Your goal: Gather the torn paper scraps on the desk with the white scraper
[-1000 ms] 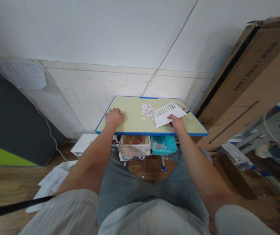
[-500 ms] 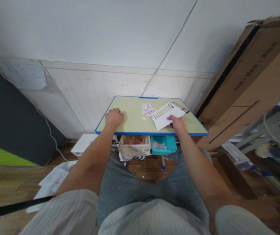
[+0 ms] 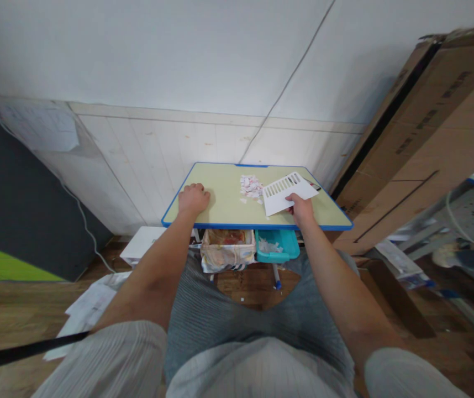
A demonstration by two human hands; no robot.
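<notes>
My right hand (image 3: 302, 210) grips a white sheet (image 3: 280, 204) by its near edge, thumb on top and the other fingers mostly hidden underneath. The sheet is tilted and has a row of several oblong slots along its far side. Just left of it lies a loose pile of small white and pinkish paper pieces (image 3: 251, 187). A dark flat object (image 3: 315, 186) shows partly from behind the sheet's right corner. On the left part of the pale yellow, blue-edged desk (image 3: 224, 207), my left hand (image 3: 194, 198) rests palm down with nothing in it.
Under the desk top hang a cloth-lined basket (image 3: 227, 251) and a turquoise bin (image 3: 278, 251) holding whitish scraps. Large cardboard boxes (image 3: 436, 132) lean at the right. A white box (image 3: 141, 243) and papers (image 3: 91, 307) are on the floor at left. A cable (image 3: 290, 77) crosses the wall.
My right hand has tilted the white sheet and shifted it slightly right and away from the paper pieces, covering more of the dark object. My left hand has stayed in place.
</notes>
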